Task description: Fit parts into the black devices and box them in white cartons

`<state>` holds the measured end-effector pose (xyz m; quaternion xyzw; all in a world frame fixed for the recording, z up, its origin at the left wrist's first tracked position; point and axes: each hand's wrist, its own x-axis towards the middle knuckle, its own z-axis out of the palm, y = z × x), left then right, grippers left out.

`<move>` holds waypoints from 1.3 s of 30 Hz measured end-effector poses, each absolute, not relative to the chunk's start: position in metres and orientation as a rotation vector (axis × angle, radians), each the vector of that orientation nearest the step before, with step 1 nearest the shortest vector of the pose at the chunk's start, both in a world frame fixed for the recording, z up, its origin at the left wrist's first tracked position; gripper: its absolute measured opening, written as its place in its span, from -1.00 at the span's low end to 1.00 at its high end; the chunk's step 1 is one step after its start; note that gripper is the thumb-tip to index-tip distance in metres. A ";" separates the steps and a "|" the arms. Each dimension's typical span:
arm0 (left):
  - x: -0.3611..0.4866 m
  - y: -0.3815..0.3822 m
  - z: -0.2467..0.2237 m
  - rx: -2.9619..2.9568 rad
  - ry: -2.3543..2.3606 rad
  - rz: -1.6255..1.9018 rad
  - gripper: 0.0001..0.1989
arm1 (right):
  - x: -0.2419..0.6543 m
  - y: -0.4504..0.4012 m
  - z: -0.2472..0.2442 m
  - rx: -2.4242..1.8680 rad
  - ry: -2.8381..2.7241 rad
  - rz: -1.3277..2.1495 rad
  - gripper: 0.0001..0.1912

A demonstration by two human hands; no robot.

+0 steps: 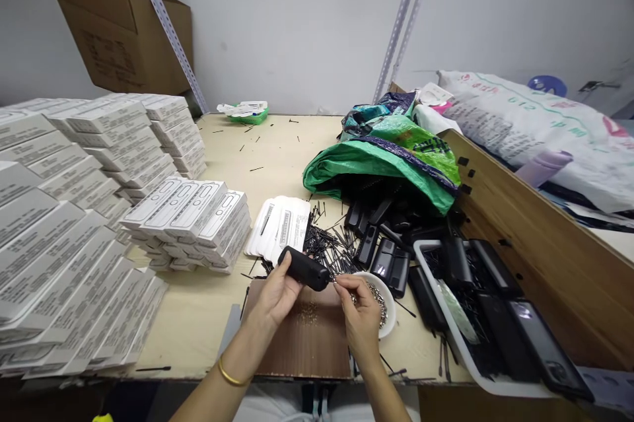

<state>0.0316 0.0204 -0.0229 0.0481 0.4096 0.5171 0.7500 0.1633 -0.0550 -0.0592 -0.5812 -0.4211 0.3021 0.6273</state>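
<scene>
My left hand point(277, 293) is wrapped round a black oblong case point(304, 269) with rounded ends, held tilted above a brown board point(282, 349). At the case's right end my right hand point(357, 310) pinches a small shiny metal piece point(333, 278); its exact kind is too small to make out. Beside and partly behind the right hand stands a white bowl point(390, 319) of small metal parts. Many thin black sticks point(337, 247) lie loose just beyond the case. White printed cards point(280, 227) are piled behind the left hand.
Stacks of white boxes point(64, 263) fill the left side, with a smaller stack point(188, 211) nearer the middle. A green bag point(376, 164) spills black cases at right. A white tray point(480, 379) of black cases stands by a wooden board point(535, 237). Behind is a green container point(255, 117).
</scene>
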 end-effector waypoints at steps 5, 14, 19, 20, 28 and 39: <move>0.034 0.012 -0.015 0.012 0.879 1.135 -0.76 | 0.158 -0.058 -0.056 -1.311 -1.017 0.620 -0.87; 0.036 0.005 -0.010 0.019 0.881 1.171 -0.82 | 0.157 -0.062 -0.046 -1.298 -1.129 0.465 -0.90; 0.036 0.003 -0.007 -0.008 0.895 1.192 -0.83 | 0.157 -0.063 -0.044 -1.316 -1.126 0.471 -0.89; 0.036 0.003 -0.007 -0.006 0.899 1.190 -0.83 | 0.157 -0.063 -0.044 -1.320 -1.131 0.465 -0.89; 0.031 -0.001 -0.012 0.121 0.883 1.237 -0.77 | 0.161 -0.063 -0.049 -1.301 -1.265 0.382 -0.85; 0.028 -0.003 -0.007 0.122 0.825 1.246 -0.75 | 0.157 -0.067 -0.038 -1.321 -1.181 0.418 -0.87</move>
